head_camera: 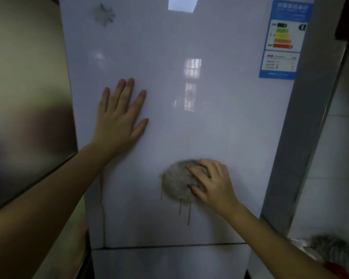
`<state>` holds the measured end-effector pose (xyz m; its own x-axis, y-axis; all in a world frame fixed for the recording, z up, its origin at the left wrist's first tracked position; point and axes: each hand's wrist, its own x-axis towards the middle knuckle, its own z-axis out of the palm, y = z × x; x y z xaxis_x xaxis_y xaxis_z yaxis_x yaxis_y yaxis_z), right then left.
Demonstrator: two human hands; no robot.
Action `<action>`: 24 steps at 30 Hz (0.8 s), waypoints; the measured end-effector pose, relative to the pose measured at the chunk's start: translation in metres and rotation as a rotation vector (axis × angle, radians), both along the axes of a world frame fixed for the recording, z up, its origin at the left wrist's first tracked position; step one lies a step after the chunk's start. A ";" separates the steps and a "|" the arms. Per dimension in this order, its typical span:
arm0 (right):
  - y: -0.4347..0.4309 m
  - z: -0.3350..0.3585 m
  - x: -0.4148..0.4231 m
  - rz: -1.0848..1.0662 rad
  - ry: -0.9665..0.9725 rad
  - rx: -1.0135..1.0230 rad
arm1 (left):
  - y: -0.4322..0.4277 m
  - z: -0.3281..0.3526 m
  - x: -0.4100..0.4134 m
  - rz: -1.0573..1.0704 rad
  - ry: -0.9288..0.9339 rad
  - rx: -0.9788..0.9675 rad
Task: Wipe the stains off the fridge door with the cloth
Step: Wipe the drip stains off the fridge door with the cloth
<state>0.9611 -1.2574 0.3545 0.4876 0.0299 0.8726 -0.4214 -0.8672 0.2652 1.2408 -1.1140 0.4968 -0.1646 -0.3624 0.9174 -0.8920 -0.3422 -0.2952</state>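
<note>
Glossy white fills the view: the fridge door [220, 127] stands close ahead, with window glare on its middle. At about 6 o'clock from the door's centre a grey, fuzzy cloth [178, 182] is pressed flat against the panel. Yellowish stains [184, 211] show around it: a small smear at its 9 o'clock edge and 3 thin drips running down from its lower rim. 1 more long drip [103, 214] runs down the door at 9 o'clock from the cloth, well apart from it.

The right hand [214, 183] lies over the cloth's 3 o'clock side, palm to the door, fingers bent and spread across the fabric, thumb on its lower part; the forearm comes in from 5 o'clock. The left hand [119, 115] is planted flat on the door at 10 o'clock from the cloth, apart from it, fingers straight and pointing to 12 o'clock, thumb splayed toward 2 o'clock, holding nothing; its forearm rises from 8 o'clock.

A blue energy label [284, 37] sits at the door's 1 o'clock corner, and a faint snowflake mark [104, 14] at 11 o'clock. A brushed-metal panel [26, 97] adjoins the door at 9 o'clock; pale wall tiles [334, 158] stand at 3 o'clock.
</note>
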 end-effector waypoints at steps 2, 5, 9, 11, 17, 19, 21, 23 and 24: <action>0.002 0.003 -0.001 -0.005 0.012 0.004 | 0.001 0.000 0.000 0.001 0.014 0.016; 0.004 0.031 0.000 -0.022 -0.066 0.032 | 0.001 0.000 0.000 -0.010 0.033 0.025; 0.009 0.082 0.008 -0.031 -0.306 0.150 | 0.002 -0.002 -0.003 -0.050 0.066 0.002; 0.012 0.095 0.016 -0.029 -0.356 0.177 | 0.004 -0.012 -0.004 -0.094 0.137 -0.046; 0.027 0.077 0.041 -0.001 -0.274 0.162 | 0.025 -0.088 -0.002 -0.108 0.281 -0.088; 0.033 0.067 0.051 0.007 -0.241 0.163 | 0.035 -0.112 0.005 -0.094 0.337 -0.096; 0.040 0.057 0.063 0.020 -0.198 0.152 | 0.046 -0.135 0.014 -0.074 0.389 -0.110; 0.046 0.048 0.075 0.032 -0.147 0.129 | 0.055 -0.157 0.023 -0.058 0.423 -0.113; 0.049 0.043 0.080 0.035 -0.127 0.117 | 0.059 -0.169 0.027 -0.052 0.432 -0.112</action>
<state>1.0414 -1.2085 0.3975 0.3740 -0.0604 0.9255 -0.4140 -0.9038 0.1083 1.2678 -1.0551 0.3278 0.2272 -0.2585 0.9389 -0.9421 -0.3026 0.1446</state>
